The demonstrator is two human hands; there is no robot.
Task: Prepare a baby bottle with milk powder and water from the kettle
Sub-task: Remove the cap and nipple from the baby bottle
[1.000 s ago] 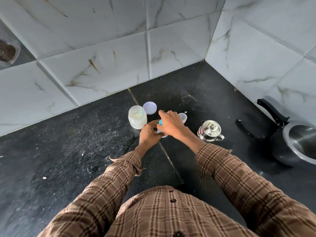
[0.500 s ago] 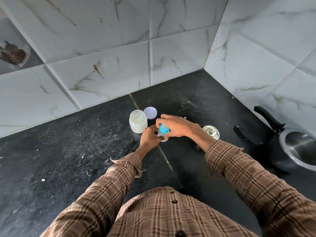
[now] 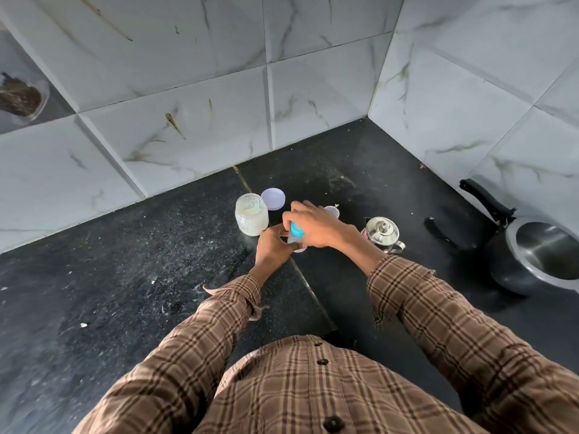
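1. Watching from the head cam: my plaid sleeves (image 3: 438,324) fill the near view, both arms reaching to one spot on the black worktop (image 3: 125,277).
2. Left hand (image 3: 271,245) is curled round the lower body of the baby bottle (image 3: 296,238), steadying it. The bottle stands on the worktop on the seam line, between the powder jar and the kettle.
3. Right hand (image 3: 316,225) is clamped over the bottle's blue collar (image 3: 296,230), fingers wrapped from above. A second ago it sat higher with the wrist turned the other way; half a second ago it had rolled round the collar, and now it has rolled on further. I read that as screwing the top on.
4. Meaning for the task: filling looks finished and capping is in progress. Can't see the thread, so can't tell if it is tight.
5. Steel kettle (image 3: 380,231) sits just right of the hands, lid on, untouched; it was partly hidden by my forearm half a second ago.
6. Open milk powder jar (image 3: 251,219) stays just left, scoop inside, its round lid (image 3: 273,198) lying flat behind it.
7. Small clear cap (image 3: 332,210) is behind my right hand, mostly hidden.
8. Pressure cooker (image 3: 532,258) is far right, well apart.
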